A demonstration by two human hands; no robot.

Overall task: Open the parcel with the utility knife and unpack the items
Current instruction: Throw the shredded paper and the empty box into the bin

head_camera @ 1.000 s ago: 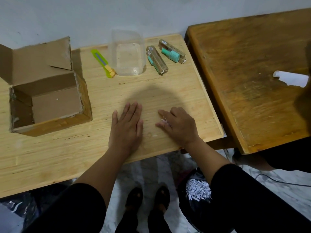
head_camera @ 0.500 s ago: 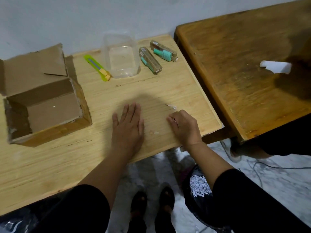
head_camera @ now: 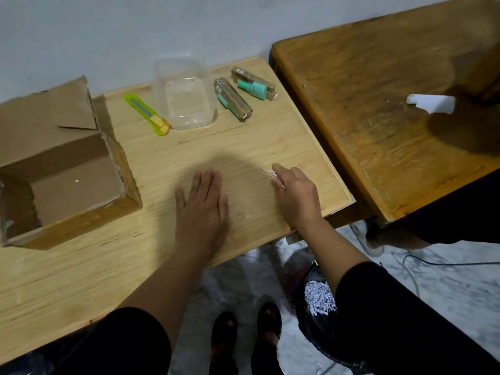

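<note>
The open parcel (head_camera: pixel 62 169) sits at the desk (head_camera: pixel 151 247) left edge, the knife (head_camera: pixel 146 114) near the back beside a clear tub (head_camera: pixel 186 96). The left hand (head_camera: pixel 201 209) lies flat, fingers straight and together. The right hand (head_camera: pixel 296 197) reaches toward paper scraps (head_camera: pixel 269 172); whether its fingers pinch any, I cannot tell. Bare desk lies between the hands and the tub.

Just the one head cam here, looking forward and down.

We're right over the desk (head_camera: pixel 151 163) near its front edge, wide-angle, facing the wall (head_camera: pixel 108 36), with the floor (head_camera: pixel 446 293) and our own feet (head_camera: pixel 243 334) showing below.
</note>
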